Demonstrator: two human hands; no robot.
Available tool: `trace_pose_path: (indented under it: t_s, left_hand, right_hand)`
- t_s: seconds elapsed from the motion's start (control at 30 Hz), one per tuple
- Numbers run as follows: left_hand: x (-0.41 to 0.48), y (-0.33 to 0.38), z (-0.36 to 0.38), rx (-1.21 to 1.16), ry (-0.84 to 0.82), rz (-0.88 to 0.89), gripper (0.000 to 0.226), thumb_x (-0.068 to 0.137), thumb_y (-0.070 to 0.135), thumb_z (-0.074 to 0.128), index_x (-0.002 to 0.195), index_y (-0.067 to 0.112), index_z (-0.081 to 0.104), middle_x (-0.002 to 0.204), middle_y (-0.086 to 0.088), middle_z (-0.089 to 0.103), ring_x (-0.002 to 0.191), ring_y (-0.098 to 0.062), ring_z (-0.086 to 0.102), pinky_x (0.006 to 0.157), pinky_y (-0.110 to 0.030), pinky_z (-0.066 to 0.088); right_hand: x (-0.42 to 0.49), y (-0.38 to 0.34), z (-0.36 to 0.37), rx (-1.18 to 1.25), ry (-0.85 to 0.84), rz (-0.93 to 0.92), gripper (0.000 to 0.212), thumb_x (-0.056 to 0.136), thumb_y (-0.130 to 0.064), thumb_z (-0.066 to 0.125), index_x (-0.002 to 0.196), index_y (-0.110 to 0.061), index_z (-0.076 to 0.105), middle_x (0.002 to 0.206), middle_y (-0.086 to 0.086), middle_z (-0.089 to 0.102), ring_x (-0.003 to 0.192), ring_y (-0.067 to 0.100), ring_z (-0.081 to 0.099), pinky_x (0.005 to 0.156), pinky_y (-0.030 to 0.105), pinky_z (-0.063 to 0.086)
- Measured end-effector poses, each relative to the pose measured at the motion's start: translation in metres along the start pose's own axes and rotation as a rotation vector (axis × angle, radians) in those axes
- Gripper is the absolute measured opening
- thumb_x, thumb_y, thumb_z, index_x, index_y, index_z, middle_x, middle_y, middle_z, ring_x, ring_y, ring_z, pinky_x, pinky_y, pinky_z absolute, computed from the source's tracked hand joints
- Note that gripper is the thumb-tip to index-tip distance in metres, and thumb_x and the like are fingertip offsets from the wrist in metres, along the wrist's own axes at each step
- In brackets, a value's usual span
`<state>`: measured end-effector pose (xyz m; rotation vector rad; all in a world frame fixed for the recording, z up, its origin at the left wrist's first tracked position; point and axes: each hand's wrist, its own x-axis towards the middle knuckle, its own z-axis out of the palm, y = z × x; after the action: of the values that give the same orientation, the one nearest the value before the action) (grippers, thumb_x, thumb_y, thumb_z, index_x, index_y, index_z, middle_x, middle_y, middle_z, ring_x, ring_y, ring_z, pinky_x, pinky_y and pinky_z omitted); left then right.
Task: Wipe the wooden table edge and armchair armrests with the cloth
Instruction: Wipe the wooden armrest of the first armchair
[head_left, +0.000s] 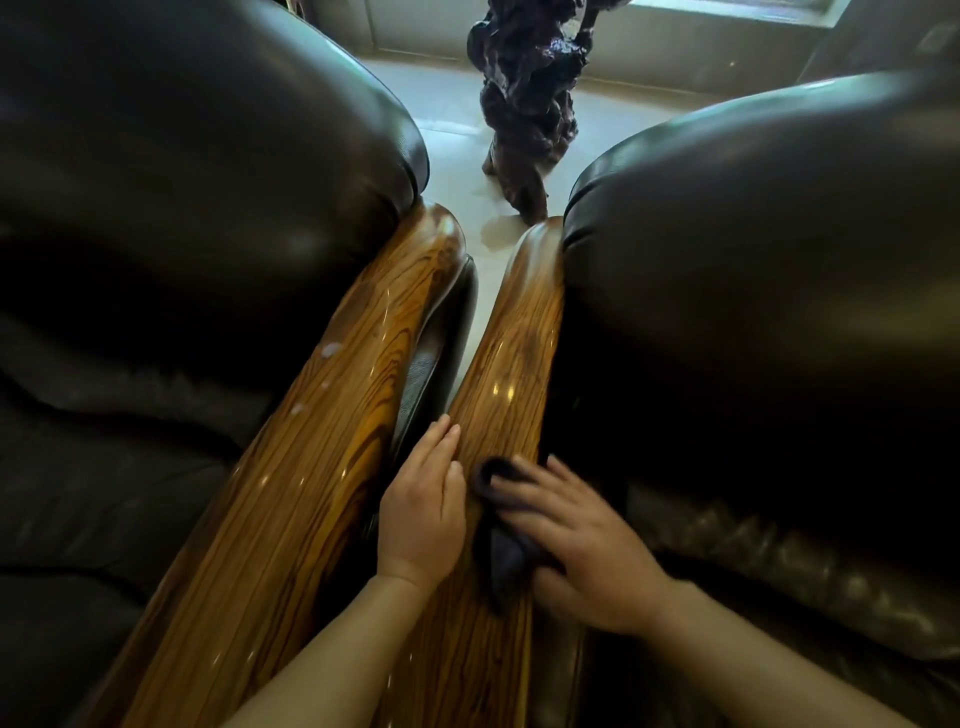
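Two glossy wooden armrests run side by side away from me: the left armchair's armrest (332, 415) and the right armchair's armrest (511, 353). A dark cloth (501, 545) lies on the right armrest under my right hand (576, 540), whose fingers press it flat against the wood. My left hand (423, 504) rests flat with fingers together on the left side of the same armrest, next to the cloth, holding nothing. Small pale specks (331, 351) show on the left armrest. No table is in view.
Dark leather backrests bulge at the left (208, 145) and right (769, 218). A narrow gap separates the two chairs. A dark gnarled wooden sculpture (524, 109) stands on the pale tiled floor (447, 104) beyond the armrests.
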<state>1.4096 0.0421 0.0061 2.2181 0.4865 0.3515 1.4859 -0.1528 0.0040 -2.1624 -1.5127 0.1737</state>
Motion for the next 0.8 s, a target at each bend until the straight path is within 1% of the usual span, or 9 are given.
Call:
trace_pose_path:
  t_s: [0.07,0.13,0.23,0.3,0.4,0.47,0.53,0.63,0.8]
  left_hand:
    - [-0.001,0.001,0.001,0.005,-0.019,-0.001,0.051,0.098,0.034,0.027,0.144,0.019,0.044,0.153,0.006,0.039,0.135,0.007,0.029,0.105,-0.007,0.02]
    - [-0.001,0.001,0.002,0.029,-0.025,0.008,0.053,0.098,0.039,0.026,0.145,0.02,0.042,0.154,0.007,0.037,0.137,0.005,0.028,0.109,-0.016,0.025]
    - [0.001,0.001,0.004,0.101,-0.043,0.038,0.055,0.098,0.042,0.025,0.148,0.022,0.036,0.158,0.008,0.03,0.142,-0.002,0.025,0.114,-0.027,0.027]
    - [0.0,0.003,0.003,0.114,-0.062,0.044,0.057,0.098,0.043,0.024,0.149,0.022,0.034,0.159,0.006,0.029,0.144,-0.006,0.026,0.115,-0.033,0.029]
    - [0.0,0.006,0.0,0.039,-0.07,0.018,0.055,0.095,0.039,0.032,0.148,0.022,0.036,0.157,0.003,0.034,0.143,-0.01,0.031,0.112,-0.043,0.038]
    - [-0.001,0.006,-0.002,0.011,-0.065,-0.002,0.058,0.092,0.042,0.035,0.148,0.026,0.032,0.156,0.007,0.034,0.143,-0.009,0.03,0.113,-0.044,0.037]
    - [-0.001,0.005,-0.001,0.011,-0.057,-0.005,0.059,0.093,0.043,0.036,0.149,0.028,0.029,0.155,0.007,0.035,0.143,-0.008,0.03,0.113,-0.043,0.037]
    - [0.0,0.005,0.001,0.047,-0.045,0.007,0.058,0.095,0.044,0.031,0.15,0.027,0.027,0.156,0.007,0.034,0.143,-0.005,0.028,0.114,-0.036,0.034]
    - [0.001,0.002,0.003,0.091,-0.045,0.023,0.058,0.095,0.046,0.027,0.149,0.024,0.033,0.156,0.011,0.029,0.143,-0.001,0.024,0.114,-0.027,0.028]
  right_hand:
    - [0.025,0.021,-0.01,0.01,0.09,0.15,0.057,0.087,-0.029,0.058,0.143,-0.022,0.051,0.16,-0.007,0.033,0.154,0.013,0.011,0.124,0.045,0.007]
    - [0.062,0.042,-0.019,-0.006,0.17,0.339,0.058,0.091,-0.03,0.059,0.147,-0.022,0.046,0.162,-0.008,0.026,0.154,0.01,0.004,0.124,0.047,0.006]
    - [0.107,0.056,-0.022,-0.063,0.175,0.49,0.062,0.096,-0.042,0.052,0.153,-0.026,0.035,0.166,-0.004,0.017,0.154,0.014,-0.004,0.124,0.043,-0.002]
    - [0.108,0.045,-0.013,-0.057,0.174,0.471,0.063,0.095,-0.045,0.049,0.154,-0.027,0.034,0.167,-0.003,0.018,0.154,0.015,-0.004,0.124,0.042,0.0]
    - [0.059,0.01,0.001,-0.008,0.116,0.288,0.065,0.091,-0.041,0.053,0.153,-0.028,0.036,0.166,-0.007,0.019,0.155,0.017,0.002,0.123,0.049,0.012]
    - [0.03,0.002,0.004,-0.031,0.015,0.171,0.065,0.093,-0.043,0.055,0.153,-0.031,0.034,0.167,-0.009,0.017,0.155,0.018,0.005,0.123,0.048,0.011]
    - [0.036,0.019,-0.006,-0.103,-0.001,0.128,0.062,0.094,-0.048,0.053,0.152,-0.032,0.036,0.166,-0.008,0.019,0.155,0.016,0.006,0.124,0.043,0.005]
    - [0.088,0.048,-0.027,-0.192,0.081,0.334,0.063,0.093,-0.046,0.054,0.151,-0.025,0.04,0.165,-0.002,0.024,0.154,0.017,0.006,0.124,0.038,0.001]
    - [0.176,0.101,-0.046,-0.261,0.12,0.579,0.069,0.098,-0.051,0.044,0.155,-0.014,0.031,0.166,0.009,0.019,0.154,0.03,0.007,0.123,0.04,0.003]
